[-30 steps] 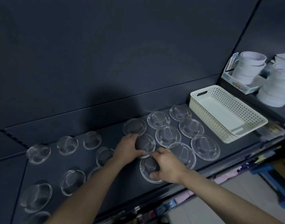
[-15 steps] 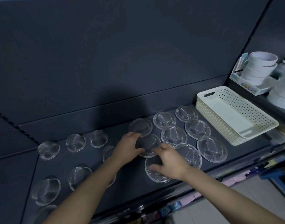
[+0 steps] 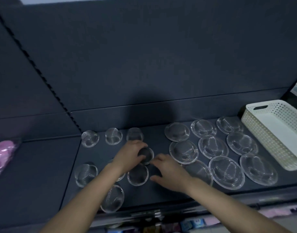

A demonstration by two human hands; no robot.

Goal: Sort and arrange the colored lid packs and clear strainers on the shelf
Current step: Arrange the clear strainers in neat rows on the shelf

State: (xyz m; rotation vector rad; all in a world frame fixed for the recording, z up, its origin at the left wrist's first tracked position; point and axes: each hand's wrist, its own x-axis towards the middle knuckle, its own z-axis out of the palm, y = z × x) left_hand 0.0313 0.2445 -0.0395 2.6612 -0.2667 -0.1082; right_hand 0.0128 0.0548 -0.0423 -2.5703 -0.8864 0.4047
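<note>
Left grip (image 3: 130, 154): clasped a small clear strainer (image 3: 147, 155), with fingers curled over its left edge and the forearm reaching in from the lower left.
Held strainer: sat mid-shelf, in the gap between the small set and the large set; whether it rested on the shelf (image 3: 100, 157) or was slightly raised could not be told.
Right grip (image 3: 169, 172): released, with fingers spread and loosely bent and nothing between them, just right of the held strainer.
Nearest neighbour: a second small strainer (image 3: 138, 174) lay just in front of the held one, between the two wrists.
Small strainers: three in a back row (image 3: 113, 136), one at the front left (image 3: 86, 174) and one at the shelf's front edge (image 3: 112, 200); another was mostly hidden under the left forearm.
Large strainers: a cluster on the right half of the shelf, in rough rows from the back (image 3: 203, 128) to the front (image 3: 226, 172), with several rims touching or overlapping; one (image 3: 201, 172) was partly covered by the right wrist.
White basket (image 3: 262, 137): perforated, at the far right end of the shelf, just beside the large strainers.
Pink pack (image 3: 3, 153): blurred, on the neighbouring shelf section at the far left, well apart from the strainers.
</note>
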